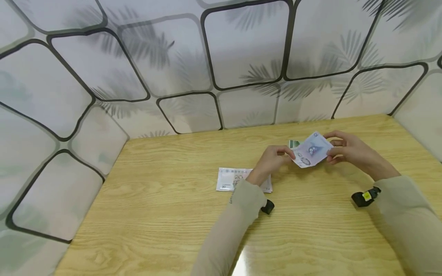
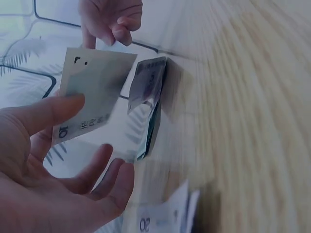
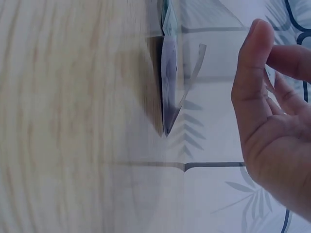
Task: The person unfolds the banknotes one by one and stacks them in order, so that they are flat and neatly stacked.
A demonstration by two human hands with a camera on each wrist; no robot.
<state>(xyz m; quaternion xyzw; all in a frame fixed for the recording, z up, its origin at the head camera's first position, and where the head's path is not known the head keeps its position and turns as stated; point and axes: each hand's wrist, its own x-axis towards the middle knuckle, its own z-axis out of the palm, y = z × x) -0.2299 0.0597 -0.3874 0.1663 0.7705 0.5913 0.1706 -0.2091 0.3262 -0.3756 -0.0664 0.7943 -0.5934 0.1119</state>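
Note:
Above the wooden table, a pale purple paper banknote (image 1: 314, 150) is held up between both hands, tilted. My left hand (image 1: 271, 163) pinches its lower left corner; in the left wrist view, the thumb lies over the banknote (image 2: 97, 87) near a printed 10, with the other fingers spread below. My right hand (image 1: 348, 151) holds the opposite edge between thumb and fingers, and in the right wrist view only a sliver of paper shows behind that hand (image 3: 272, 121). Beyond the held note lie a green banknote (image 1: 293, 143) and a folded purple banknote (image 2: 146, 82).
A small pile of banknotes (image 1: 226, 179) marked 20 lies on the table (image 1: 155, 214), partly under the left forearm. A patterned wall (image 1: 248, 107) borders the table's back and sides. Black straps with small devices sit at both wrists.

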